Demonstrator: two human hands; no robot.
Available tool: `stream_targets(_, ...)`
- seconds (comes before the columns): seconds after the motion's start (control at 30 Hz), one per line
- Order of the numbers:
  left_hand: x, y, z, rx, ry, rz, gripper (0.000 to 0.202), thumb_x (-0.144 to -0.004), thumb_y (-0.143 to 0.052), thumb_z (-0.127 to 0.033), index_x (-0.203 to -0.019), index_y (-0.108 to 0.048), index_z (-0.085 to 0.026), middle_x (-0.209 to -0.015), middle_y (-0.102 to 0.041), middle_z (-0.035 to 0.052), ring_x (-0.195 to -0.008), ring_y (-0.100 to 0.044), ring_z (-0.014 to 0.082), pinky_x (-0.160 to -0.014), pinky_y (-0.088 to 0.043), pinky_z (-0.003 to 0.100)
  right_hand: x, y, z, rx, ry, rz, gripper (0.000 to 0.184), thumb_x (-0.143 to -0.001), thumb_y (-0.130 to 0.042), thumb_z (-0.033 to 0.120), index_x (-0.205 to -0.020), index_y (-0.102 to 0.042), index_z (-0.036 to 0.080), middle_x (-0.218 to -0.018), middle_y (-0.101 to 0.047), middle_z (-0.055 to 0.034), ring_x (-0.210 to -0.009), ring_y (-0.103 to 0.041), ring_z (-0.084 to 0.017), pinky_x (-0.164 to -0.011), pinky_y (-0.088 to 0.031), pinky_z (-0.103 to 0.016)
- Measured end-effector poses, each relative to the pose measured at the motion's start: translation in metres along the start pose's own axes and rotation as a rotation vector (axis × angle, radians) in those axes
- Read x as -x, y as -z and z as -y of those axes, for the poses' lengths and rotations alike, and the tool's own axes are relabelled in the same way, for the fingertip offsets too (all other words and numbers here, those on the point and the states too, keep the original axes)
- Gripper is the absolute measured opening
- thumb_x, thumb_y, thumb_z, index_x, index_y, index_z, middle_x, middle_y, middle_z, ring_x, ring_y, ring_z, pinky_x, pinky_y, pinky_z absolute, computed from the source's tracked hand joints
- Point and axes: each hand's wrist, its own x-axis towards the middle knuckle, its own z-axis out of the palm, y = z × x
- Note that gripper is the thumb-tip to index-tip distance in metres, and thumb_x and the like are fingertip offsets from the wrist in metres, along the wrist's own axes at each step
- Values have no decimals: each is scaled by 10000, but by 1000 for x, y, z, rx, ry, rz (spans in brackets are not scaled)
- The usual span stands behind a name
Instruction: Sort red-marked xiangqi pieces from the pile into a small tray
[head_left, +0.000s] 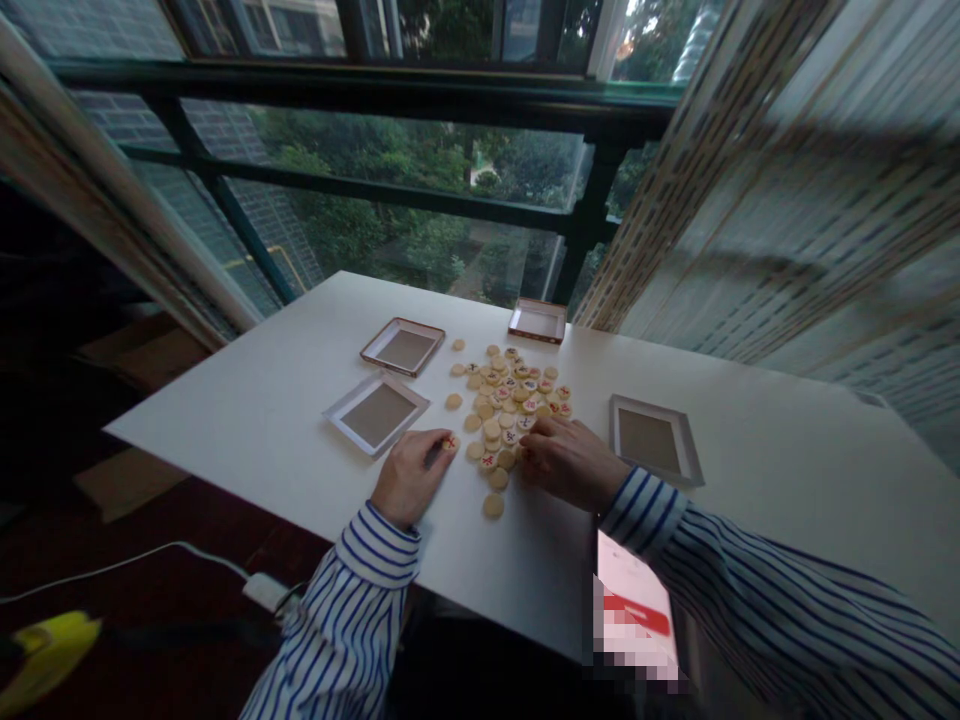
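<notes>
Several round wooden game pieces (507,394) with red and dark characters lie scattered in the middle of a white table (285,400). My left hand (411,472) rests on the table at the near left of the pile, fingers curled with a red-marked piece (449,442) at its fingertips. My right hand (570,462) lies at the near right of the pile, fingers bent down onto pieces at its edge. One plain piece (493,505) sits apart, nearest to me. Both sleeves are blue-and-white striped.
Shallow box trays ring the pile: one brown-rimmed (403,346) and one white-rimmed (377,412) on the left, one white-rimmed (655,439) on the right, a small brown one (538,321) at the far edge. A window railing stands beyond. A white cable (135,560) crosses the floor.
</notes>
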Motion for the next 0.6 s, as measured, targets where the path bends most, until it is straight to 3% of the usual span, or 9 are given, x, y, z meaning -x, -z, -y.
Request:
stream_targets(0.4,0,-2,2,-17,8,-8,248,-822,-537,-268,-1023,-628,-156,-963,-681,72,-902,-594,200,-823,-483,354,-8,7,0,12,-5,57,161,-809,-510,275,-791,-629,169,-853,-575,-75,-789,-491,-166,-665,-310,-281)
stream_targets(0.6,1,-2,1,-6,3,-35,242,-825,-535,-261,-1025,-626,-162,-965,-684,71,-898,-598,202,-826,-490,359,-34,21,9,-16,52,76,225,-814,-524,357,-859,-648,174,-906,-584,-86,-836,-519,-180,-679,-336,-275)
